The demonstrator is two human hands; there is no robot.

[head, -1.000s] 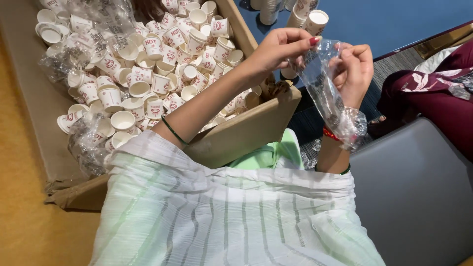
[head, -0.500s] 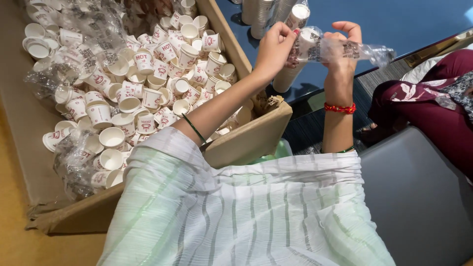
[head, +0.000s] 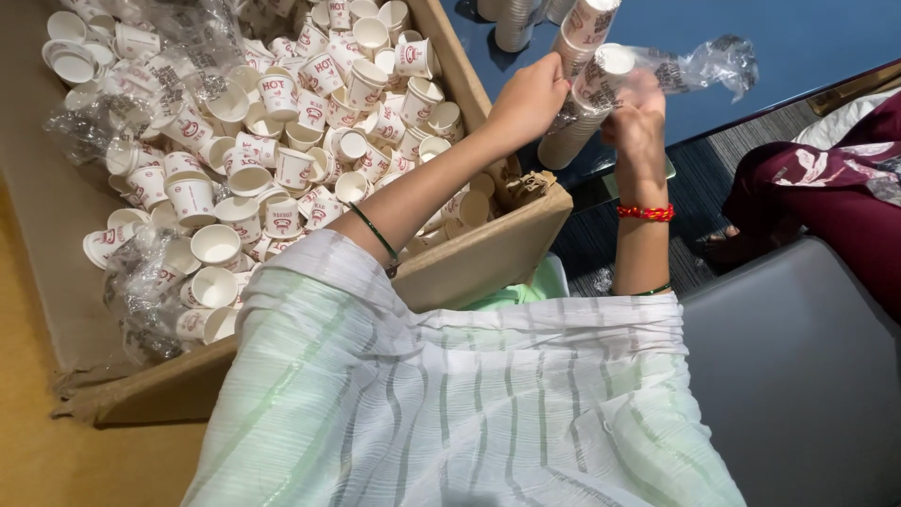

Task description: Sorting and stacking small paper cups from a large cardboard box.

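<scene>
From the head camera I look down at a cardboard box (head: 488, 258) that fills the left of the view. Inside it lies a heap of loose paper cups (head: 282, 169), white with red print, some upright, some tipped over. Crumpled clear wrap (head: 141, 291) lies among the cups by the box's near left edge.

Just right of the box's right wall, both hands meet over a dark blue table (head: 807, 38). The left hand (head: 530, 99) is clenched around a leaning stack of cups (head: 587, 94), gripping it partway up. The right hand (head: 638, 127), with a red bracelet (head: 645, 213) at the wrist, grasps the same stack from the other side, touching a clear plastic sleeve (head: 699, 66) that trails off the stack's top, away from the box.

Further right of the box, a seated person's maroon garment (head: 826, 188) shows beside a grey seat (head: 798, 376).
</scene>
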